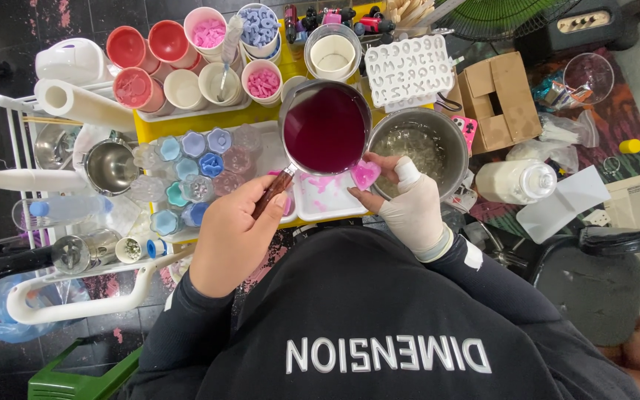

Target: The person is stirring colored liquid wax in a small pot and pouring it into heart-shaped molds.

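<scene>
Black-sleeved left hand (232, 235) is being wrapped tight round the wooden handle of a small pan (325, 130) of dark magenta liquid, tilted over the pink mould (365, 175) being pinched steady by the gloved right hand (409, 210) above the white tray (320, 201), with the steel pot (418, 148) just beside.

pouring pot (325, 130): shiny metal, wooden handle | big pot (418, 152): brushed steel | box (499, 100): matt cardboard
</scene>
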